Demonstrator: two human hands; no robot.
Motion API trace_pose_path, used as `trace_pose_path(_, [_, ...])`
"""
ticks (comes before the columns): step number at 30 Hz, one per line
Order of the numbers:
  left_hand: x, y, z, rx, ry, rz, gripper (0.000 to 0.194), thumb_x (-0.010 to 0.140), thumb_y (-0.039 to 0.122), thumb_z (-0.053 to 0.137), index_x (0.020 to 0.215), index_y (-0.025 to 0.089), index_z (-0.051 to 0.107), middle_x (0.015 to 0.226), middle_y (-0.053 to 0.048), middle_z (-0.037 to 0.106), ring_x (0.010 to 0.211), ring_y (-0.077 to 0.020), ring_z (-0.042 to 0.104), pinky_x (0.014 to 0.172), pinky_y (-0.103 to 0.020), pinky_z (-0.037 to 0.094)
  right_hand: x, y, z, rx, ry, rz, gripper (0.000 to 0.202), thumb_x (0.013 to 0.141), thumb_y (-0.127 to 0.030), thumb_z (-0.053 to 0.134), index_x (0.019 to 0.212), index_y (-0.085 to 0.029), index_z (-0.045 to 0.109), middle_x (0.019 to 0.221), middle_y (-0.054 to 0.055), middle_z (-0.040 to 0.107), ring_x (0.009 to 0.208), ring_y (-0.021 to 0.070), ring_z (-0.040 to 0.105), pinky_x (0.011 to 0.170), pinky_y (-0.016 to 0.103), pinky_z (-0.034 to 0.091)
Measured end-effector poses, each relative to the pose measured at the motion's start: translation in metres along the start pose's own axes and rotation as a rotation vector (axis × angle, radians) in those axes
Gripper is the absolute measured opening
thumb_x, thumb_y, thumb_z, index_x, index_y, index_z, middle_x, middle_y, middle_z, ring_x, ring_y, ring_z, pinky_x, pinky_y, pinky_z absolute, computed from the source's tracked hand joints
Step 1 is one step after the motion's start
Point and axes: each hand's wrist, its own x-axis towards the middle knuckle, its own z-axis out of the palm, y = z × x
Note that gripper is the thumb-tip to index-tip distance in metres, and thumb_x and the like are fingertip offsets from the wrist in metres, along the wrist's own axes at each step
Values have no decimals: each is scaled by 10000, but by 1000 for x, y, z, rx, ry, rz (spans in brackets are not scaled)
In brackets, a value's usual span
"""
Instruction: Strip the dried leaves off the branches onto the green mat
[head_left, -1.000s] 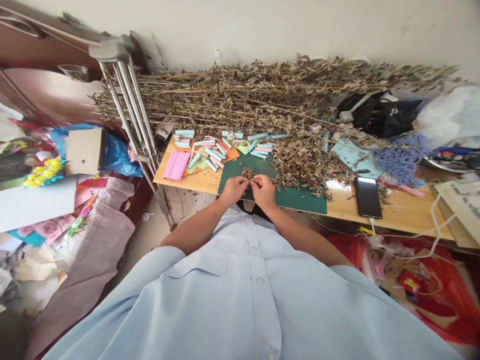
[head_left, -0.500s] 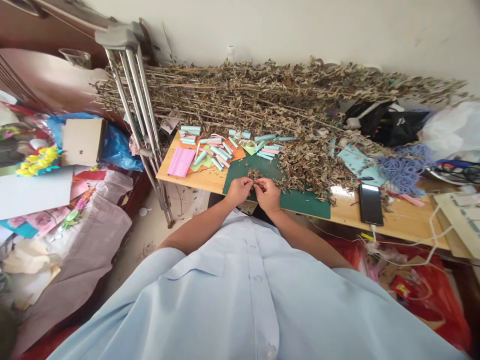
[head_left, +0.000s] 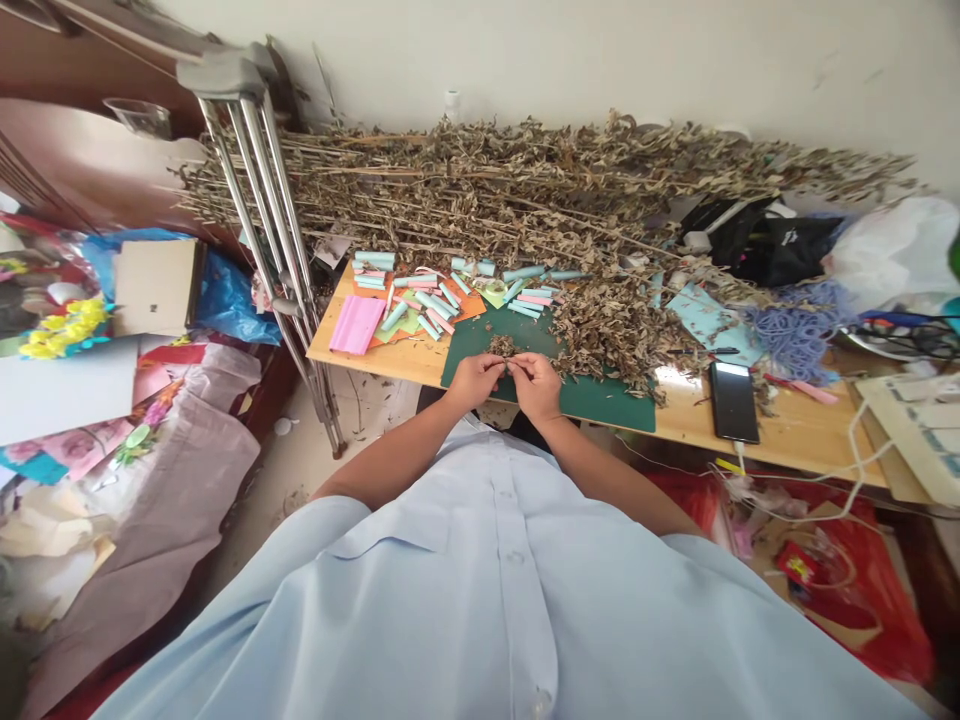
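My left hand (head_left: 478, 381) and my right hand (head_left: 535, 385) meet fingertip to fingertip over the front edge of a green cutting mat (head_left: 604, 400). Both are closed in a pinch; whatever lies between the fingertips is too small to make out. Just beyond them is a small clump of crumbled dried leaves (head_left: 501, 345). A bigger heap of dried leaves (head_left: 611, 335) covers the mat's right side. Left of the mat's far edge lie several blue and pink paper rolls (head_left: 435, 303), with a stack of pink paper (head_left: 356, 324) beside them.
Long dried plant stalks (head_left: 465, 190) run along the wall. Metal crutches (head_left: 262, 200) stand at the table's left. On the right lie a phone (head_left: 734, 402) with a cable, blue paper (head_left: 709, 318), purple cord (head_left: 795, 325) and a white power strip (head_left: 911, 430).
The whole view has shifted slightly, so the table's things sit a little further left. My hands stay pinched together in nearly the same place.
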Motion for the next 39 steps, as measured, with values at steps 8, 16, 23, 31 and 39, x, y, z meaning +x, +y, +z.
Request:
trace_pose_path(8, [-4, 9, -3, -46, -17, -8, 208, 877, 290, 575, 864, 138, 717, 746, -8, 647, 535, -76, 568, 545, -196, 427, 2, -1, -1, -54, 16, -31, 179, 861, -361, 674, 988, -236, 665, 941, 55, 747, 864, 214, 715, 831, 377, 585])
trace_pose_path(16, [-4, 10, -5, -50, -25, -7, 226, 891, 314, 559, 843, 140, 695, 727, -8, 649, 543, -81, 571, 566, -201, 435, 2, -6, -5, -184, -61, -124, 161, 916, -358, 600, 908, -258, 725, 954, 47, 739, 905, 225, 685, 896, 404, 561])
trace_pose_path(23, [-1, -1, -5, -56, -30, 45, 250, 904, 319, 533, 793, 139, 665, 709, -3, 631, 546, -78, 574, 557, -193, 429, 2, -10, -8, -200, -130, -244, 170, 939, -311, 585, 978, -271, 745, 1054, 60, 731, 1012, 228, 674, 964, 425, 548])
trace_pose_path(31, [3, -11, -4, -108, -83, 85, 242, 905, 297, 517, 782, 136, 648, 739, -11, 634, 552, -77, 575, 556, -195, 438, 3, -7, -7, -211, -105, -333, 150, 937, -276, 604, 962, -250, 750, 1015, 64, 726, 967, 217, 679, 916, 410, 566])
trace_pose_path(39, [1, -6, -6, -68, -112, 76, 274, 921, 333, 526, 808, 131, 671, 735, -20, 645, 568, -83, 577, 553, -192, 423, 1, -3, -6, -201, -66, -262, 153, 940, -293, 587, 938, -237, 729, 986, 62, 736, 931, 215, 691, 886, 400, 569])
